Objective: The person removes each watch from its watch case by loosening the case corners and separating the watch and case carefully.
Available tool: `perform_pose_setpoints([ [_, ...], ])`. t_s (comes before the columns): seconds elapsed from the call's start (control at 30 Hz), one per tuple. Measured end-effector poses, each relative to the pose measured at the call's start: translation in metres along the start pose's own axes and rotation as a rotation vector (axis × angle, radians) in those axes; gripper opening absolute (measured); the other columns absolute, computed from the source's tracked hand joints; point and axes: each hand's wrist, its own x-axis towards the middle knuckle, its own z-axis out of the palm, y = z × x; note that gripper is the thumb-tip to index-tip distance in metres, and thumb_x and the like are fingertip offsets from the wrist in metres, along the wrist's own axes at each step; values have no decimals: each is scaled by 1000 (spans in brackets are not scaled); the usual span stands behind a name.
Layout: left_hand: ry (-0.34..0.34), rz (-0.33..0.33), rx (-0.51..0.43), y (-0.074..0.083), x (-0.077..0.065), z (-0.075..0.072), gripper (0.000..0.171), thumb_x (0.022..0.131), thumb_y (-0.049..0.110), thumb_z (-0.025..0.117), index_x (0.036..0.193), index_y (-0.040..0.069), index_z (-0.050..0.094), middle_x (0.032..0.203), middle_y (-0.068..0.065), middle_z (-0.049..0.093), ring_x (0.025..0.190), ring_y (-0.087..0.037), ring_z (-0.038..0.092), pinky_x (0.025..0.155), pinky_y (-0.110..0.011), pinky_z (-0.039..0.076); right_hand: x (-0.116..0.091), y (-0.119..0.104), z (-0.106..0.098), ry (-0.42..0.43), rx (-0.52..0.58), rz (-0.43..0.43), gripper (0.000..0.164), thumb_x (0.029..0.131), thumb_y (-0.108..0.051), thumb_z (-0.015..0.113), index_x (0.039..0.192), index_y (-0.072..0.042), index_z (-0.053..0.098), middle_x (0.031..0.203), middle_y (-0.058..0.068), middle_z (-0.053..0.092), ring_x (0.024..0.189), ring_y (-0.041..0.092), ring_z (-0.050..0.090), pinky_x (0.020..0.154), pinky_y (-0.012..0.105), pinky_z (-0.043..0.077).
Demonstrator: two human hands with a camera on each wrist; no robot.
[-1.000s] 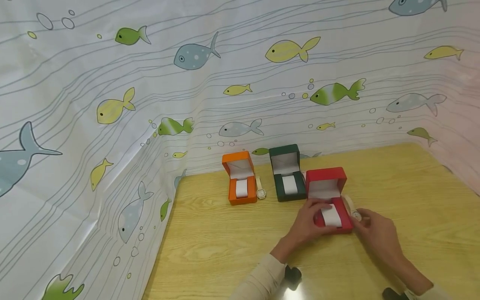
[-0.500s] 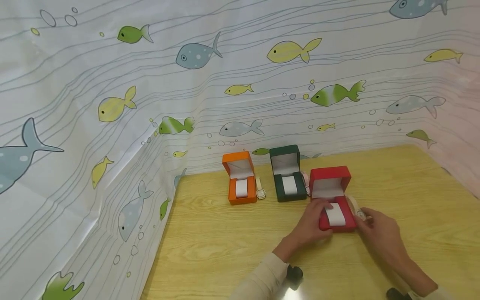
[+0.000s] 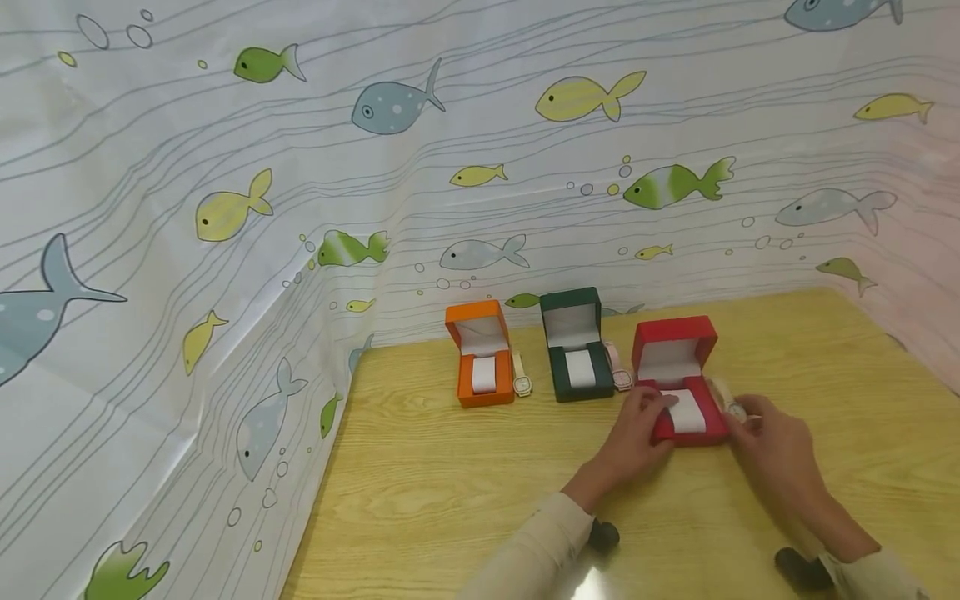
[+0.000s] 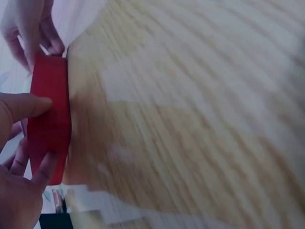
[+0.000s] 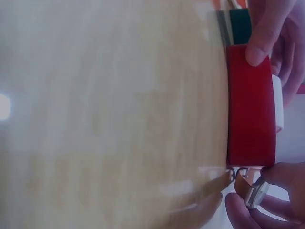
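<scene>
A red watch box (image 3: 674, 332) stands on the table with its lid raised and a white cushion (image 3: 687, 412) inside. My left hand (image 3: 632, 432) grips its left front corner; in the left wrist view the thumb lies on the red front face (image 4: 51, 126). At the box's right side my right hand (image 3: 777, 447) pinches a wristwatch (image 3: 737, 412) with a pale strap. The right wrist view shows the watch case (image 5: 258, 193) between thumb and fingers, close against the box's end.
Left of the red box stand an open dark green watch box (image 3: 570, 323) and an open orange one (image 3: 478, 319), both with white cushions. A pink watch (image 3: 622, 379) lies beside the green box, a cream watch (image 3: 522, 384) beside the orange. Fish-print sheeting (image 3: 480, 217) backs the table.
The red box has shifted right and a little toward the back, with both hands and the pinched watch moving along. The pink watch beside the green box has come into full view.
</scene>
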Motion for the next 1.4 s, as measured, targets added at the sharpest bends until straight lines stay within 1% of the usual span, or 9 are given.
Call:
perform_pose_setpoints([
  [0.23, 34, 0, 95, 1, 9, -4, 45, 95, 15, 71, 135, 17, 51, 141, 1, 52, 131, -11, 50, 114, -15, 42, 17, 5, -1, 2, 0, -33, 37, 99, -25, 68, 122, 3, 65, 93, 24, 75, 72, -10, 52, 57, 20, 46],
  [0.47, -30, -25, 138, 1, 17, -4, 44, 98, 15, 66, 139, 19, 51, 149, 4, 50, 136, -8, 50, 117, -17, 39, 33, 10, 0, 19, -11, -64, 33, 96, -17, 70, 119, 7, 65, 95, 30, 74, 73, 0, 59, 57, 18, 45],
  [0.63, -42, -30, 187, -1, 21, -3, 45, 98, 16, 66, 140, 20, 51, 150, 6, 48, 137, -7, 49, 117, -17, 39, 41, 11, 0, 19, -5, -85, 33, 95, -14, 70, 119, 9, 65, 101, 33, 73, 75, -4, 59, 58, 13, 44],
  [0.73, -54, -21, 220, -4, 22, -3, 49, 99, 16, 64, 145, 20, 47, 155, 5, 44, 141, -8, 47, 118, -18, 38, 46, 11, 2, 17, 2, -87, 34, 96, -13, 70, 119, 10, 64, 101, 34, 72, 75, 8, 67, 58, 13, 43],
  [0.87, -82, -15, 249, -6, 26, -3, 57, 100, 17, 61, 153, 20, 40, 163, 4, 37, 148, -8, 41, 119, -18, 36, 55, 16, 5, 23, -3, -80, 34, 97, -14, 68, 120, 10, 63, 100, 35, 72, 80, 34, 72, 59, 16, 44],
  [1.03, -124, -49, 227, -5, 32, -4, 63, 102, 19, 58, 160, 21, 33, 169, 5, 27, 153, -7, 35, 120, -18, 35, 64, 18, 7, 21, -5, -60, 36, 98, -15, 67, 122, 11, 62, 104, 37, 71, 85, 44, 72, 61, 22, 46],
  [1.13, -149, -78, 217, -4, 36, -4, 64, 104, 21, 56, 162, 22, 29, 171, 6, 22, 155, -6, 31, 121, -18, 34, 68, 18, 8, 23, 5, -54, 37, 99, -15, 66, 124, 11, 62, 106, 37, 71, 90, 48, 72, 61, 15, 43],
  [1.27, -163, -97, 219, -3, 40, -4, 64, 105, 24, 55, 163, 23, 27, 173, 6, 19, 156, -5, 30, 121, -18, 34, 71, 18, 10, 47, 28, -57, 36, 99, -13, 65, 124, 11, 61, 107, 37, 70, 90, 48, 72, 61, 3, 35],
  [1.4, -175, -110, 219, -4, 44, -2, 66, 105, 24, 56, 164, 23, 25, 174, 6, 16, 156, -6, 30, 121, -19, 34, 74, 19, 11, 66, 33, -52, 35, 98, -13, 66, 123, 11, 62, 107, 36, 70, 78, 23, 72, 62, 0, 33],
])
